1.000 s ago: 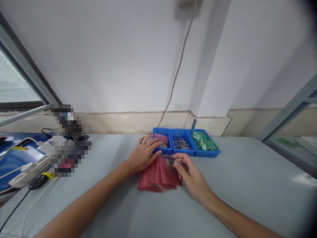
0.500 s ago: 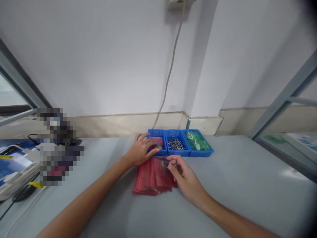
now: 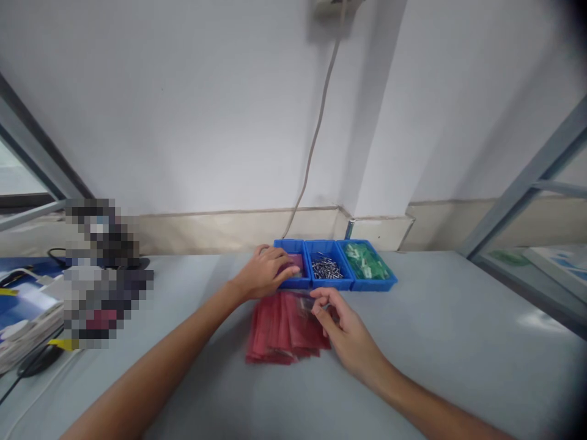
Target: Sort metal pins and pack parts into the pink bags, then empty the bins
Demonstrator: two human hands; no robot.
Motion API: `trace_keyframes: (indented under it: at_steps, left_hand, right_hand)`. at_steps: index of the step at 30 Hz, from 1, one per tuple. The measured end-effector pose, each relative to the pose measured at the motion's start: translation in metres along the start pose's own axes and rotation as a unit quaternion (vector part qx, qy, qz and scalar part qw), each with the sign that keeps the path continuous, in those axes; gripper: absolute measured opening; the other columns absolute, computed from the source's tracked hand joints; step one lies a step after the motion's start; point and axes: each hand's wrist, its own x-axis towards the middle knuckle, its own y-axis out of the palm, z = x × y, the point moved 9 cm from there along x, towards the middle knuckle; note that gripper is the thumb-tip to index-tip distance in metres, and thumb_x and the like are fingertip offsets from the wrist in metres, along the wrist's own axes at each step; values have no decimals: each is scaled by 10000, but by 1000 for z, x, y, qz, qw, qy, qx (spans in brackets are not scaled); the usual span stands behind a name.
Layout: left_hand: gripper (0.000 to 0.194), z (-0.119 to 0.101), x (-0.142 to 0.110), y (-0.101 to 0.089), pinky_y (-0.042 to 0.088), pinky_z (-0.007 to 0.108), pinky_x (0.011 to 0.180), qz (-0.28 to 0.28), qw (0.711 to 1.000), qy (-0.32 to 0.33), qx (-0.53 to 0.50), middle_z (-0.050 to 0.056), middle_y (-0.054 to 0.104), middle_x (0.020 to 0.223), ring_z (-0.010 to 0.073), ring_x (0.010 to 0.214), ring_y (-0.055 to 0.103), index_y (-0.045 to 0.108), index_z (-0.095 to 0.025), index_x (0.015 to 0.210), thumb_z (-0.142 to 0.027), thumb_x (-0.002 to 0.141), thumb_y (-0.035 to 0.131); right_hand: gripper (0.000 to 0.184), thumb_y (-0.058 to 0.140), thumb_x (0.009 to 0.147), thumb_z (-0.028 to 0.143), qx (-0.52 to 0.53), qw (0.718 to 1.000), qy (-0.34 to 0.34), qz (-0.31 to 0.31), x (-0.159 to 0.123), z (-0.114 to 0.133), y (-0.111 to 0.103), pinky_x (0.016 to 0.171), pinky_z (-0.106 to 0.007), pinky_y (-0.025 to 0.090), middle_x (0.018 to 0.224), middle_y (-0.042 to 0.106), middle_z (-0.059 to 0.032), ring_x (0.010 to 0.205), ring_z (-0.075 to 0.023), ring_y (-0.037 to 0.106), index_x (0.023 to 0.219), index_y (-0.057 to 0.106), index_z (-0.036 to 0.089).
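– On the desk (image 3: 458,330), just below the blue trays (image 3: 331,283): why fan out red pouches (image 3: 284,330)?
– Probably to free each edge. Left hand (image 3: 260,274): spreads fingers over the leftmost tray, grip not discernible. Right hand (image 3: 346,330): apparently pinches an upper pouch edge, perhaps to steady it.
– Materials?
– Thin, rectangular film; stiff, box-shaped trays; slim, shiny metallic pieces (image 3: 325,267) in the middle; green packets (image 3: 367,263) rightmost.

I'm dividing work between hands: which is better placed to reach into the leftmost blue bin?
Likely the left hand: it is partly over the leftmost blue bin; the right hand is farther away, by the red plastic bags.
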Motion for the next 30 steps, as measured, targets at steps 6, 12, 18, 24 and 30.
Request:
trace_keyframes:
  at_steps: [6,12,18,24,30]
  left_hand:
    - [361,23,28,6,332,534,1151,32,998,-54,32,94,744,1298,296,1273,622,710,-224,1236,-323,1120,382]
    - [272,27,39,18,305,606,1165,93,994,-57,28,119,720,1300,337,1214,662,712,-234,1232,-365,1019,604]
    - [499,43,47,27,426,512,1084,166,985,-54,-12,99,713,1310,336,1178,677,691,-284,1313,-480,864,784]
    - [671,46,53,34,440,534,1063,199,978,-62,-29,120,704,1334,371,1206,664,662,-271,1360,-471,757,875]
    - [656,45,52,36,459,501,1038,197,978,-64,-38,117,701,1341,360,1196,671,656,-273,1345,-494,765,869]
  right_hand:
    - [315,515,1059,496,-7,1000,-7,2,-1,-1,-1,642,-301,447,999,584,-16,707,-160,549,1248,585,253]
    - [307,515,1061,488,-13,1000,-1,-1,-3,1,-1,644,-298,452,992,588,-13,703,-159,551,1243,591,252]
    - [325,506,1065,509,-21,1000,-3,-1,-2,0,-1,636,-296,459,996,604,-23,704,-166,555,1242,597,253]
    - [317,506,1061,500,-21,1000,-2,-1,-4,1,-1,659,-301,459,988,597,-20,708,-166,543,1229,597,247]
    - [334,509,1052,517,-20,1000,2,2,-3,4,-1,645,-300,466,982,601,-21,703,-169,551,1222,602,244]
